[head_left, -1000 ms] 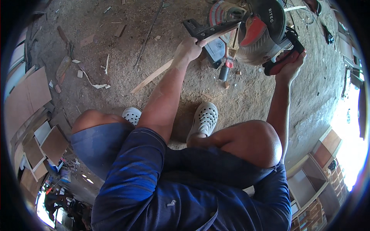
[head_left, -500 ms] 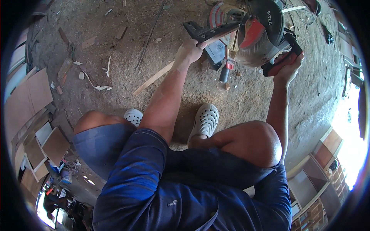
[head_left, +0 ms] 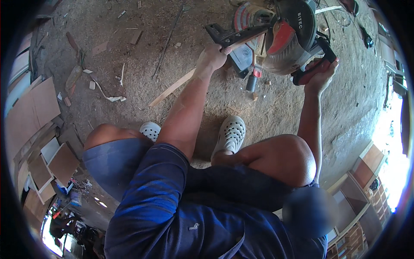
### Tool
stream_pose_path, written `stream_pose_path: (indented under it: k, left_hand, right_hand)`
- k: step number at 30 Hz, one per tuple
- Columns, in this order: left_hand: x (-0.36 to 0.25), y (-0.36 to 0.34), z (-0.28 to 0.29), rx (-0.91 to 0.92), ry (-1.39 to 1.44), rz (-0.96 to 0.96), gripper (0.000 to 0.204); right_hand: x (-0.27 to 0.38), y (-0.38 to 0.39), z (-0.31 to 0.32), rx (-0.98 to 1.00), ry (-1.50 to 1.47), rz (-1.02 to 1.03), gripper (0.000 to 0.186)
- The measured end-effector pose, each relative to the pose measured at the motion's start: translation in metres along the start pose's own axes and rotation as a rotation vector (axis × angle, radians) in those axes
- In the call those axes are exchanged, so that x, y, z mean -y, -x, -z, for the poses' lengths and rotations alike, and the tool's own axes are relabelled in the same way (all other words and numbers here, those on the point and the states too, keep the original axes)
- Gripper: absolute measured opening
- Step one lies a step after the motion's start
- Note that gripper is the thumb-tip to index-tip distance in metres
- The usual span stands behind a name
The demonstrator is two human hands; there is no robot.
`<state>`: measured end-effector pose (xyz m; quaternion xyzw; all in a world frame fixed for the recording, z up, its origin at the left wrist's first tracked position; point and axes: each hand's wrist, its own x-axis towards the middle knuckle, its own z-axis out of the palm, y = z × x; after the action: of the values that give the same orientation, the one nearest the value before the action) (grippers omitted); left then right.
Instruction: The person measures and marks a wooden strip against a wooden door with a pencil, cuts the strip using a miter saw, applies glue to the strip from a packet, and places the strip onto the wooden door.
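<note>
At the top right a mitre saw (head_left: 297, 26) with a black upper guard and a red and grey lower guard stands on the ground. My right hand (head_left: 320, 78) is wrapped round its black and red handle (head_left: 311, 72), palm below. To the left, my left hand (head_left: 213, 57) is closed at the saw's black fence (head_left: 248, 33), pressing a thin wood strip (head_left: 243, 41) against it. The strip runs toward the blade guard; its end there is hidden. A grey-black knob (head_left: 251, 83) sticks out from the saw's base, between my two hands.
A longer wood strip (head_left: 172, 88) lies partly behind my left forearm. Wood offcuts (head_left: 100, 48) and sawdust litter the dirt floor. Plywood panels (head_left: 36, 101) lean at the left, and wooden frames (head_left: 345, 207) stand at the lower right. My white clogs (head_left: 230, 134) are below the saw.
Both hands and the saw hold nearly the same places. A blurred dark round patch now covers part of my right sleeve.
</note>
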<state>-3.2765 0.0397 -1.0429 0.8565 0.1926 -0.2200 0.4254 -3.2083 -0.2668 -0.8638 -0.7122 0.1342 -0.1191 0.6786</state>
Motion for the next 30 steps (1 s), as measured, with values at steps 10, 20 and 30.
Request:
stream_pose_path:
  k: [10, 20, 30]
  left_hand:
    - [-0.007, 0.001, 0.002, 0.050, 0.025, 0.026, 0.052]
    - [-0.006, 0.005, 0.001, 0.044, 0.043, 0.002, 0.052]
    - [-0.015, 0.010, 0.009, 0.067, 0.131, 0.069, 0.050]
  right_hand:
    - [-0.006, 0.004, 0.004, 0.040, -0.039, 0.062, 0.048]
    - [-0.023, 0.002, 0.010, 0.022, -0.009, 0.021, 0.057]
    - [-0.037, 0.011, 0.014, -0.030, 0.011, 0.023, 0.057]
